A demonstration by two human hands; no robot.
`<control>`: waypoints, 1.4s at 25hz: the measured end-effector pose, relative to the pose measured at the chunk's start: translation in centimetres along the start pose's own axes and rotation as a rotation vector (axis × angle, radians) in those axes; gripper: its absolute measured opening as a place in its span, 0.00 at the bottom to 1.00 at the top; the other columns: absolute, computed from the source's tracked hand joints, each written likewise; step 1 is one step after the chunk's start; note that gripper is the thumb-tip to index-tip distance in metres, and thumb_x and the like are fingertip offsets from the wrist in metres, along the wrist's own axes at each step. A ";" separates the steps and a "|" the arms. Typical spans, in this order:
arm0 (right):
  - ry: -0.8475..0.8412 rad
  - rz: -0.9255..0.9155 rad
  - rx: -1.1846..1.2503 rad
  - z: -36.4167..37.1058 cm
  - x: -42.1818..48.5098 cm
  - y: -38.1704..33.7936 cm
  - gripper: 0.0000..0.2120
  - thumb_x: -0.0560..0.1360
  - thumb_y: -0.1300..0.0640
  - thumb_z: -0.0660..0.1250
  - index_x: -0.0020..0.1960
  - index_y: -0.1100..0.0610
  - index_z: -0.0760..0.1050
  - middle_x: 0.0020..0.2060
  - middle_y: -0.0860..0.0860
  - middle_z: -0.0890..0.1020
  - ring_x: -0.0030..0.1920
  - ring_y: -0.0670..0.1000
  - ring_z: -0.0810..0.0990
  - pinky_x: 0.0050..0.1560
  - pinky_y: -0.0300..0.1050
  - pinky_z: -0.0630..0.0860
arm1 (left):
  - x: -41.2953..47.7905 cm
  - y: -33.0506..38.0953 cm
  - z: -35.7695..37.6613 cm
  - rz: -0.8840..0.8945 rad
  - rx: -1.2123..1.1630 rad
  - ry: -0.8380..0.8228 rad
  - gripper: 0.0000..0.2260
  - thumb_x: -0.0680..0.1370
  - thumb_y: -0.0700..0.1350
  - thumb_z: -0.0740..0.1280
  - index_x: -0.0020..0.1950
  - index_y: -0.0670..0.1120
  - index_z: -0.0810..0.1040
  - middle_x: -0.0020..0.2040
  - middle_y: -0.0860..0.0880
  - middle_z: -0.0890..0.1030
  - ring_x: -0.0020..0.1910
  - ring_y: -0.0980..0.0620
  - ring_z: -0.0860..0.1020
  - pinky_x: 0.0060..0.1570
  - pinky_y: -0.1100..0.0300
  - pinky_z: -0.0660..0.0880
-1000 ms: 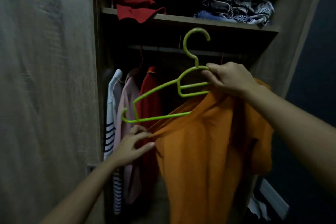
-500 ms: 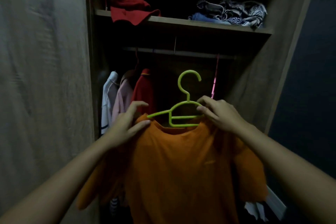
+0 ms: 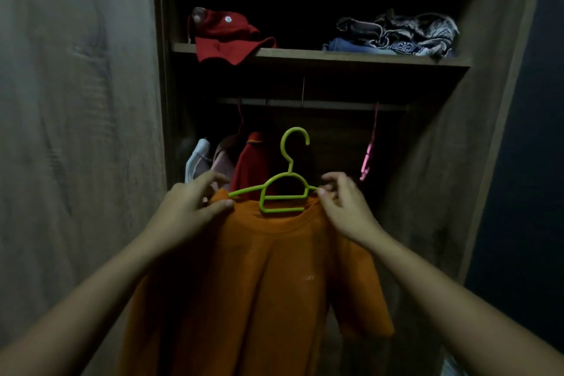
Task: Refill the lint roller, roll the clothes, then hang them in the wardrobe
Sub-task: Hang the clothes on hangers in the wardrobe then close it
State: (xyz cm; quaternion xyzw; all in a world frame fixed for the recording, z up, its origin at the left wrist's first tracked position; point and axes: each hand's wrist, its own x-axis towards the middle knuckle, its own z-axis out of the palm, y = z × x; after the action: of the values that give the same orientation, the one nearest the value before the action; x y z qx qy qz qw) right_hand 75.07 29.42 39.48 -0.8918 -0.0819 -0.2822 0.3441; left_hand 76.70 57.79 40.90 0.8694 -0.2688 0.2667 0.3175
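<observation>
**Single head view, wide-angle**

The scene is viewed from head height, faced forward and slightly down into the open wardrobe [image 3: 442, 162]. Forearms are framed entering from the near bottom corners. The left hand [image 3: 189, 207] and right hand [image 3: 345, 207] are caught close at mid-frame, with the orange shirt [image 3: 259, 284] filling the near lower centre. The shelf [image 3: 305, 55] is seen far and high.
</observation>
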 end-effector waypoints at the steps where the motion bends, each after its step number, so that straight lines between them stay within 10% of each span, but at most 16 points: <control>1: -0.132 0.085 0.169 0.7 0.8 -1.9 0.19 0.79 0.50 0.58 0.68 0.55 0.65 0.62 0.52 0.72 0.58 0.47 0.74 0.60 0.43 0.72 | 0.3 0.7 0.3 0.013 0.057 0.044 0.16 0.75 0.49 0.69 0.62 0.50 0.73 0.50 0.47 0.80 0.49 0.50 0.78 0.45 0.59 0.73; 6: -0.239 0.371 0.570 4.4 6.8 -4.6 0.16 0.77 0.45 0.60 0.56 0.57 0.71 0.42 0.47 0.81 0.50 0.54 0.77 0.62 0.52 0.72 | 3.0 5.1 3.8 -0.084 0.126 0.008 0.20 0.76 0.50 0.67 0.67 0.49 0.67 0.55 0.46 0.79 0.55 0.47 0.78 0.49 0.59 0.71; 10: -0.157 0.398 0.587 3.1 11.0 -3.4 0.24 0.72 0.49 0.66 0.64 0.58 0.69 0.56 0.56 0.78 0.58 0.57 0.77 0.61 0.57 0.73 | 6.9 8.1 4.9 -0.150 0.001 -0.394 0.28 0.76 0.47 0.67 0.73 0.49 0.60 0.62 0.47 0.76 0.58 0.50 0.76 0.53 0.61 0.72; 14: -0.082 0.322 0.611 0.9 15.8 -0.9 0.21 0.77 0.56 0.63 0.68 0.59 0.67 0.62 0.53 0.75 0.62 0.53 0.75 0.65 0.53 0.71 | 10.9 8.2 8.0 -0.136 -0.211 -0.286 0.10 0.73 0.44 0.66 0.54 0.50 0.76 0.42 0.49 0.81 0.37 0.55 0.79 0.37 0.64 0.75; 22: -0.038 0.413 0.437 0.9 24.7 3.7 0.07 0.78 0.57 0.59 0.53 0.58 0.72 0.36 0.52 0.75 0.37 0.50 0.76 0.39 0.43 0.75 | 18.9 7.1 15.4 -0.210 -0.462 -0.164 0.03 0.75 0.43 0.65 0.46 0.49 0.77 0.36 0.49 0.77 0.33 0.53 0.78 0.37 0.60 0.76; 29: -0.263 0.472 0.115 1.5 26.5 6.2 0.15 0.80 0.56 0.54 0.37 0.58 0.72 0.36 0.54 0.74 0.38 0.52 0.74 0.49 0.48 0.73 | 20.6 5.5 19.1 -0.240 -0.375 -0.255 0.12 0.76 0.48 0.64 0.60 0.49 0.75 0.38 0.49 0.78 0.34 0.55 0.78 0.38 0.60 0.77; 31: -0.207 0.359 -0.075 1.3 25.9 5.3 0.14 0.79 0.56 0.56 0.49 0.61 0.77 0.47 0.59 0.79 0.49 0.57 0.78 0.54 0.47 0.73 | 20.2 6.0 18.1 -0.143 -0.169 -0.127 0.18 0.76 0.52 0.65 0.64 0.48 0.73 0.45 0.49 0.81 0.41 0.55 0.80 0.47 0.58 0.77; 35: 0.523 -0.327 0.038 -1.8 22.9 1.1 0.08 0.74 0.54 0.64 0.46 0.57 0.78 0.43 0.55 0.81 0.46 0.54 0.79 0.46 0.42 0.72 | 20.1 7.4 10.1 0.156 -0.019 0.611 0.24 0.74 0.52 0.58 0.66 0.42 0.74 0.61 0.43 0.80 0.60 0.48 0.78 0.59 0.63 0.68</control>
State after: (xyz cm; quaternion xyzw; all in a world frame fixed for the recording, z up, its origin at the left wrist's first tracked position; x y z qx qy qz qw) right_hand 93.63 26.26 52.78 -0.7573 -0.1384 -0.5520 0.3203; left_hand 89.29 40.00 50.06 0.7227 -0.2295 0.5365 0.3704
